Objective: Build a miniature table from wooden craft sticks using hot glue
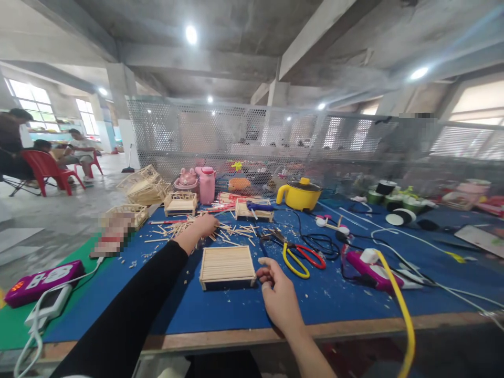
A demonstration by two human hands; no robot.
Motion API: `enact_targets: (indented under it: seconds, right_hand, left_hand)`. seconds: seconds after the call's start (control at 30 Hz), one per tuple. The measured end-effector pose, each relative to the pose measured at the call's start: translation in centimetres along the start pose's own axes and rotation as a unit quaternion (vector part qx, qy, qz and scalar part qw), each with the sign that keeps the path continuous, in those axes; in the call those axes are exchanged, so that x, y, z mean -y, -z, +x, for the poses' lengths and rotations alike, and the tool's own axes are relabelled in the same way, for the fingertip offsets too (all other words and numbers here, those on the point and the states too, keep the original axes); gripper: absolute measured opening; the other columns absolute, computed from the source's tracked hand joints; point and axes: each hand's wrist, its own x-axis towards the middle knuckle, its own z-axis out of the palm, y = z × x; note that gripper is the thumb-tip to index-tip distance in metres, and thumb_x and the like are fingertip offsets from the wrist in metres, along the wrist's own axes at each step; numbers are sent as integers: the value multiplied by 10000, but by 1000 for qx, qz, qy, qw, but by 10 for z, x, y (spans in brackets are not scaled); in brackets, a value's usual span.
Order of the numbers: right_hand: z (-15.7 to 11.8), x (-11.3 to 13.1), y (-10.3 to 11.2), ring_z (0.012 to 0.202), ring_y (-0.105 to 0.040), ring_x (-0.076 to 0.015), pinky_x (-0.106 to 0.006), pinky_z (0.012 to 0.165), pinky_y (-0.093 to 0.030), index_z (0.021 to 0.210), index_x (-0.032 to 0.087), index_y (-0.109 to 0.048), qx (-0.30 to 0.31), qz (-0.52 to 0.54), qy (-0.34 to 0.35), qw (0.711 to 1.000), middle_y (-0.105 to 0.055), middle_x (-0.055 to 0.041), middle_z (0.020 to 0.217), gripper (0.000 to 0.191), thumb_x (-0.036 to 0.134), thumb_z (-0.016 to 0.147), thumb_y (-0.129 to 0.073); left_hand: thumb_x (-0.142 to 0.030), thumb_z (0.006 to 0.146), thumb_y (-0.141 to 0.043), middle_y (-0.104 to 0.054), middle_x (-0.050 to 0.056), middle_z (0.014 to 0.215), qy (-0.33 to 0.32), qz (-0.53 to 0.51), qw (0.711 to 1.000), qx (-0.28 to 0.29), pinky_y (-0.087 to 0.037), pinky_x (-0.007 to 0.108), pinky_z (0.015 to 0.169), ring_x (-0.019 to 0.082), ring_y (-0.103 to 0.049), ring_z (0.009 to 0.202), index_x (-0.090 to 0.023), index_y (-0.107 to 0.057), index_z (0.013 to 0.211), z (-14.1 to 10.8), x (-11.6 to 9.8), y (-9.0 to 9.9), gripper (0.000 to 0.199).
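Note:
My left hand [203,226] reaches into a loose pile of thin wooden sticks [236,230], back of the hand up and fingers curled down. Its fingertips are hidden, so what they pinch does not show. In front of me on the blue table stands a small stick-built platform [227,262] with a slatted top and short corner legs. My right hand [277,291] is just beside its right end, fingers loosely bent and apart, holding nothing. Red-and-yellow-handled pliers [301,257] lie to the right of that hand.
A blue glue gun [260,208] rests on another stick piece behind the pile. Further back are a stick-built piece [180,203], a pink bottle [207,186] and a yellow pot [303,195]. Cables and a purple power strip [374,273] lie right; a phone [114,236] lies left.

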Motion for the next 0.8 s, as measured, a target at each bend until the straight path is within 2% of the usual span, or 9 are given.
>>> enact_targets:
  seconds: [0.1, 0.2, 0.33, 0.4, 0.5, 0.63, 0.8]
  right_hand:
    - [1, -1, 0, 720, -612, -160, -288, 740, -487, 1061, 178, -574, -8, 12, -1, 1000, -647, -28, 800, 493, 99, 603, -410]
    - [1, -1, 0, 702, -606, -157, -285, 730, -488, 1058, 179, -577, -15, 16, 1, 1000, -647, -26, 792, 501, 96, 592, -416]
    - [1, 1, -1, 683, -594, -156, -287, 710, -489, 1059, 177, -572, -22, 18, 0, 1000, -641, -25, 783, 502, 94, 590, -415]
    - [2, 1, -1, 681, -595, -159, -289, 702, -489, 1057, 174, -571, -23, 22, -2, 999, -637, -25, 778, 492, 99, 596, -417]
    - [2, -2, -3, 674, -597, -161, -291, 689, -485, 1043, 171, -574, -23, 24, 2, 999, -634, -25, 764, 468, 112, 604, -423]
    - [9, -3, -2, 684, -602, -166, -303, 698, -477, 1024, 166, -568, -23, 33, 21, 999, -640, -33, 780, 421, 147, 625, -439]
    - [48, 25, 11, 712, -588, -168, -311, 719, -471, 970, 157, -571, -22, 20, 72, 997, -631, -44, 781, 276, 270, 737, -476]
  left_hand:
    - [-333, 890, -544, -574, 93, 1191, -12, 5, 1000, 11, -517, 413, 836, 206, -592, 1000, -169, -550, 1179, -1, -3, 3, 332]
    - [-335, 891, -543, -579, 91, 1184, -22, 11, 1000, -6, -513, 420, 842, 205, -594, 999, -169, -550, 1178, -9, 3, 13, 332]
    - [-178, 915, -450, -624, 101, 1115, -23, 17, 999, -44, -450, 361, 914, 207, -587, 1053, -193, -503, 1270, -28, 6, 25, 359]
    - [-129, 898, -412, -635, 103, 1089, -20, 17, 998, -58, -413, 322, 939, 207, -574, 1083, -199, -537, 1238, -40, 5, 30, 369]
    - [-252, 914, -386, -637, 107, 1058, 9, 8, 997, -78, -424, 322, 881, 229, -586, 1039, -199, -608, 1101, -60, 5, 34, 295]
    - [-417, 932, -310, -664, 90, 920, 73, -24, 992, -99, -427, 301, 727, 230, -623, 877, -212, -613, 925, -83, 5, 33, 366]
    - [-423, 942, -274, -669, 54, 805, 122, -86, 979, -142, -373, 259, 643, 199, -619, 780, -226, -569, 817, -92, -2, 26, 376]
